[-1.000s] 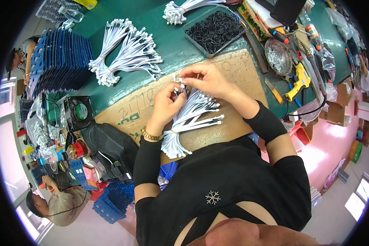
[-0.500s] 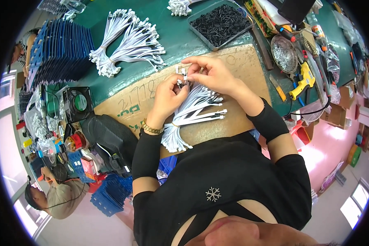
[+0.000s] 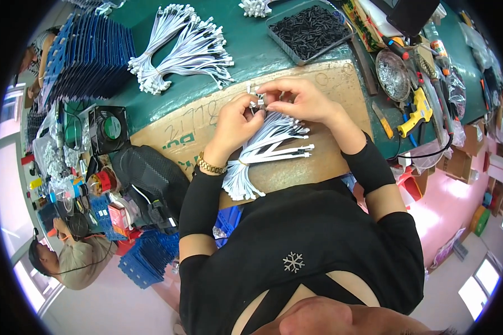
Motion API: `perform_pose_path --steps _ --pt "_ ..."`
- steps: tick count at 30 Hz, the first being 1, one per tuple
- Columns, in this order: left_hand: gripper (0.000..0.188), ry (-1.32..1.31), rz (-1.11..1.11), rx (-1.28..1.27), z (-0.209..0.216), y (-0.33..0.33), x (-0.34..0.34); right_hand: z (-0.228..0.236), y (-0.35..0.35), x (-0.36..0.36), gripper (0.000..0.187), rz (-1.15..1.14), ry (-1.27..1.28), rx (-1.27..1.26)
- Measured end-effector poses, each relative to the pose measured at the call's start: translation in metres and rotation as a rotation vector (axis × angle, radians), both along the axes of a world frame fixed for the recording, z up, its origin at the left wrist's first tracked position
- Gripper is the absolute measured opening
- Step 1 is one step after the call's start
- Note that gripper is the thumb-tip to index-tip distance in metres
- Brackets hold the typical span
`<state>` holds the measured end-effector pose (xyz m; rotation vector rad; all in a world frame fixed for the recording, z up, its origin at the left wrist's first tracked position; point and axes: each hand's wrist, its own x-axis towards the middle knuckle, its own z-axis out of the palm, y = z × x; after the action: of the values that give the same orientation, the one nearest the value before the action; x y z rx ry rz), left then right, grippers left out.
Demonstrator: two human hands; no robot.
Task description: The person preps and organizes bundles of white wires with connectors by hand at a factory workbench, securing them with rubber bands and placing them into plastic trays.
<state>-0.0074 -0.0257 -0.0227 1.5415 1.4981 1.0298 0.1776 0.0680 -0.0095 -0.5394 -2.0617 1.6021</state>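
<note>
My left hand (image 3: pixel 236 124) is closed, its thumb and fingers pinching the ends of a few white cables with small connectors (image 3: pixel 260 103). From the other side my right hand (image 3: pixel 303 101) meets it, thumb and forefinger at those same connectors; the exact grip is too small to make out. Under both hands a tied bundle of white flat cables (image 3: pixel 246 174) lies on a piece of cardboard (image 3: pixel 176 131), fanned out to the right. Further off, to the left, another white cable bundle (image 3: pixel 167 56) rests on the green table (image 3: pixel 248 53).
A clear tray of small black pieces (image 3: pixel 308 33) stands beyond the cardboard. To the right are a yellow glue gun (image 3: pixel 419 113), a metal dish (image 3: pixel 392 73) and a knife (image 3: pixel 383 120). Blue stacked racks (image 3: pixel 89 56), a fan (image 3: pixel 109 128) and a black bag (image 3: pixel 151 173) fill the left; a co-worker (image 3: pixel 78 262) sits beyond.
My hands stay together at the connectors, with slight finger movement; the right fingers have drawn a little closer over them. The whole view has shifted slightly.
</note>
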Motion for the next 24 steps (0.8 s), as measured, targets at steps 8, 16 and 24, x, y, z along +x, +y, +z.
perform_pose_path --steps 8,16,24 --pt "0.016 0.044 0.010 -0.026 0.002 0.001 0.001 -0.009 0.001 0.000 0.019 -0.027 -0.046 0.105" --pt "0.013 0.036 -0.009 0.060 -0.006 0.001 -0.001 -0.001 0.006 0.002 0.018 0.006 -0.176 0.121" --pt "0.019 0.085 -0.007 -0.004 0.005 0.000 0.002 0.002 0.003 0.000 0.017 -0.019 -0.281 0.205"
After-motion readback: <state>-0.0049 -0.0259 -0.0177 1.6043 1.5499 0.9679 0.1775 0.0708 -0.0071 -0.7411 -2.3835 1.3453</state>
